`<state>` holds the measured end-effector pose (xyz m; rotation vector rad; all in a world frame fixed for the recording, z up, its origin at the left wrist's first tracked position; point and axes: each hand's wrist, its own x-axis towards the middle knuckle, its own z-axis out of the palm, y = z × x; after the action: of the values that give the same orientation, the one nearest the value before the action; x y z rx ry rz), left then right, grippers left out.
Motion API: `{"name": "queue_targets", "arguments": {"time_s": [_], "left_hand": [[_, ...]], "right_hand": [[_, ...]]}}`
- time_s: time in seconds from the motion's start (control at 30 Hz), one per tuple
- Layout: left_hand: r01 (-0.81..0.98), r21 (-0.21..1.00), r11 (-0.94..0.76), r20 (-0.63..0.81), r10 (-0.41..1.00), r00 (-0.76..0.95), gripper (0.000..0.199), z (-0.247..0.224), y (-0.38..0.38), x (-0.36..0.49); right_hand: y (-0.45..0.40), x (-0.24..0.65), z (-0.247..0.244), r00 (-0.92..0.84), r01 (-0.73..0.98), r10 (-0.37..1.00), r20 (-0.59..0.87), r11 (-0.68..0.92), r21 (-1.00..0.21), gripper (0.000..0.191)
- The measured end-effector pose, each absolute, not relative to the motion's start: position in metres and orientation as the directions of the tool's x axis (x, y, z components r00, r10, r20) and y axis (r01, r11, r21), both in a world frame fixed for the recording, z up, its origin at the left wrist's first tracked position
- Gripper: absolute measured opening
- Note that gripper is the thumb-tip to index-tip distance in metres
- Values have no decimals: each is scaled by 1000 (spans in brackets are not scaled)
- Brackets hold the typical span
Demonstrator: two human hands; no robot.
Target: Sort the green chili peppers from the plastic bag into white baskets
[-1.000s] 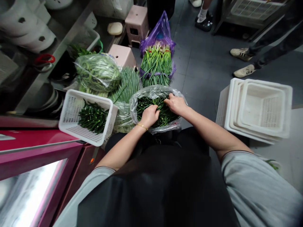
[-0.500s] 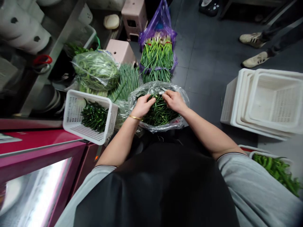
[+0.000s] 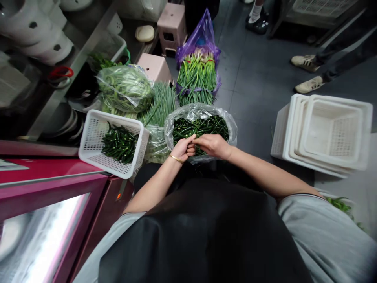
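Note:
A clear plastic bag (image 3: 231, 127) full of thin dark green chillies (image 3: 203, 125) stands on the floor in front of me. Both my hands meet at its near edge. My left hand (image 3: 183, 149), with a gold bracelet at the wrist, is closed in a fist around a few chillies. My right hand (image 3: 213, 145) is curled beside it, fingertips touching the left hand's fingers and pinching the same chillies. To the left, a white slotted basket (image 3: 88, 135) holding more dark green chillies (image 3: 119, 143) rests on the edge of a red freezer (image 3: 44, 177).
Behind the bag lie a bag of green beans (image 3: 125, 88), a chive bundle (image 3: 161, 104) and green stalks in a purple bag (image 3: 197, 76). Two pink stools (image 3: 154, 67) stand further back. Stacked white baskets (image 3: 324, 133) sit right. Other people's shoes (image 3: 306, 84) are at the far right.
Both hands have pulled back from the middle of the bag to its near edge and come together. The chillies inside are now more exposed.

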<state>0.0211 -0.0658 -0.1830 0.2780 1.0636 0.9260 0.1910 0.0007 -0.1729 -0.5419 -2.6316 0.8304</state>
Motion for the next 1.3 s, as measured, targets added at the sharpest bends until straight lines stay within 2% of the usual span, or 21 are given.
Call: {"name": "queue_targets", "arguments": {"time_s": [0.03, 0.1, 0.17, 0.23, 0.27, 0.33, 0.4, 0.5, 0.57, 0.6, 0.67, 0.77, 0.83, 0.9, 1.0, 1.07, 1.1, 1.2, 1.3], "left_hand": [[-505, 631, 588, -616, 776, 134, 49, -185, -66, 21], [-409, 719, 562, -587, 806, 75, 48, -187, -69, 17], [-244, 816, 524, -521, 849, 81, 45, -185, -76, 10], [-87, 902, 422, -411, 903, 121, 41, -179, -86, 7], [-33, 930, 366, -358, 923, 144, 38, -177, -90, 8], [-8, 952, 305, -300, 942, 151, 34, -174, -98, 15], [-131, 923, 363, -350, 930, 113, 34, -175, -103, 26], [-445, 714, 541, -550, 826, 122, 39, -179, -105, 41], [-573, 576, 583, -628, 764, 146, 42, -179, -104, 44], [-606, 551, 574, -641, 756, 134, 44, -178, -104, 42], [-628, 568, 532, -630, 772, 84, 45, -175, -104, 34], [-569, 687, 452, -564, 826, -24, 45, -171, -102, 16], [-495, 765, 412, -519, 849, -96, 45, -170, -99, 7], [-400, 840, 367, -468, 863, -191, 41, -172, -92, 3], [-166, 947, 276, -314, 906, -283, 29, -179, -71, 7], [25, 974, 227, -213, 943, -254, 28, -185, -53, 12], [113, 970, 214, -185, 957, -223, 25, -187, -45, 15], [303, 934, 187, -139, 975, -173, 19, -190, -28, 21], [355, 922, 151, -121, 987, -107, 22, -184, -26, 19]], "right_hand": [[-4, 194, -173, -875, 229, 447, 186, 720, -654, 32], [-11, 201, -176, -811, 294, 576, 100, 549, -782, 33], [-14, 205, -181, -695, 410, 709, -120, 255, -876, 45], [-17, 203, -185, -646, 461, 697, -311, 32, -887, 57], [-19, 201, -187, -660, 473, 673, -335, 26, -881, 61], [-25, 193, -188, -683, 495, 681, -264, 166, -853, 62], [-30, 186, -185, -698, 534, 700, -152, 367, -762, 57], [-28, 178, -175, -726, 635, 677, -123, 591, -497, 48], [-17, 173, -169, -694, 716, 700, -168, 645, -267, 50], [-10, 171, -168, -661, 750, 728, -181, 635, -185, 49], [7, 165, -167, -623, 781, 762, -177, 618, -89, 45], [31, 157, -174, -662, 745, 720, -207, 662, -78, 39], [43, 155, -176, -679, 732, 700, -221, 668, -134, 33], [52, 157, -173, -677, 728, 723, -141, 629, -272, 29], [58, 165, -162, -634, 610, 773, -14, 489, -624, 24], [56, 170, -158, -592, 459, 805, -41, 295, -838, 26], [53, 172, -157, -566, 377, 822, -70, 182, -908, 28], [41, 173, -162, -537, 191, 833, -132, -33, -981, 33], [34, 172, -161, -642, 233, 754, -143, 14, -972, 33]]}}
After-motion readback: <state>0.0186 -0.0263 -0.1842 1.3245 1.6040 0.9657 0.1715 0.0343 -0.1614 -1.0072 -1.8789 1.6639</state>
